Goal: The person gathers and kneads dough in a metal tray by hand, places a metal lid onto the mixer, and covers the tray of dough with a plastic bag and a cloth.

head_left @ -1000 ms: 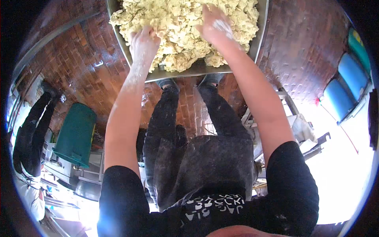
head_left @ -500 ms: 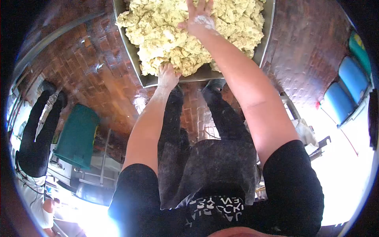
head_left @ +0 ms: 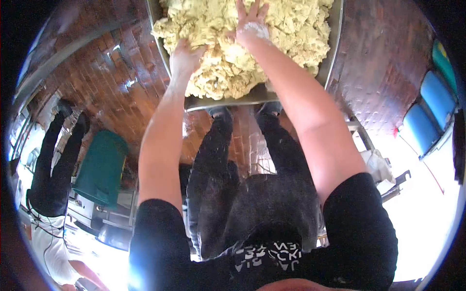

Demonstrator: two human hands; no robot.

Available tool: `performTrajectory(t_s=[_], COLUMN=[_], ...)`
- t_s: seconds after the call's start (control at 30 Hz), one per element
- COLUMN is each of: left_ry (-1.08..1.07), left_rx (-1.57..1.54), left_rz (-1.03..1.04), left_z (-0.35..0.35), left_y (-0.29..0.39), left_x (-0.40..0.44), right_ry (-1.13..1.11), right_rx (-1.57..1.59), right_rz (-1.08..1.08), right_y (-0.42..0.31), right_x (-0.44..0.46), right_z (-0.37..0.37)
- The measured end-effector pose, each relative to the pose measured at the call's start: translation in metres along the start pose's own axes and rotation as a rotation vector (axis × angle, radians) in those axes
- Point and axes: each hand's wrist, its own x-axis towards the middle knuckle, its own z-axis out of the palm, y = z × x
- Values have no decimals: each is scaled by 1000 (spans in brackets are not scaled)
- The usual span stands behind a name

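Observation:
A large heap of pale yellow, crumbly dough [head_left: 233, 72] fills a metal tub [head_left: 223, 103] at the top of the head view. My right hand [head_left: 252, 30], dusted white at the wrist, lies on the dough with its fingers spread. At the left side of the heap is my left hand [head_left: 185, 59], slightly blurred; its thumb stands apart from the fingers and it touches the dough's edge. Neither hand has a lump wrapped in its fingers that I can see.
A green bin [head_left: 102, 167] stands to the left, near another person [head_left: 51, 189] in dark trousers and a white top. Blue barrels [head_left: 421, 128] stand at the far right. Reddish brick flooring [head_left: 116, 82] surrounds the tub.
My left hand has moved up and to the left, from the tub's near edge to the heap's left side. My right hand stays spread on the dough, shifted slightly right in view.

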Motion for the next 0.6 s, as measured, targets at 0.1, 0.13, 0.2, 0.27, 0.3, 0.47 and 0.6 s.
performTrajectory(t_s=[0.1, 0.13, 0.2, 0.27, 0.3, 0.47, 0.6], left_ry=[213, 238, 286, 343, 375, 498, 471], left_rx=[-241, -262, -306, -258, -244, 51, 101], left_rz=[-171, -160, -142, -118, -82, -8, 118], left_z=[-8, -16, -35, -47, -54, -42, -57], left_y=[11, 18, 34, 46, 52, 6, 19], left_x=[-8, -3, 7, 38, 55, 161, 140], right_ry=[68, 93, 57, 99, 66, 6, 2], right_rx=[6, 11, -48, -74, -92, -99, -61], right_rz=[-32, -51, -43, -47, -41, -26, -23], right_y=[4, 4, 4, 4, 4, -1, -1], right_x=[-2, -1, 3, 4, 4, 5, 9], right_z=[4, 3, 3, 8, 5, -4, -3])
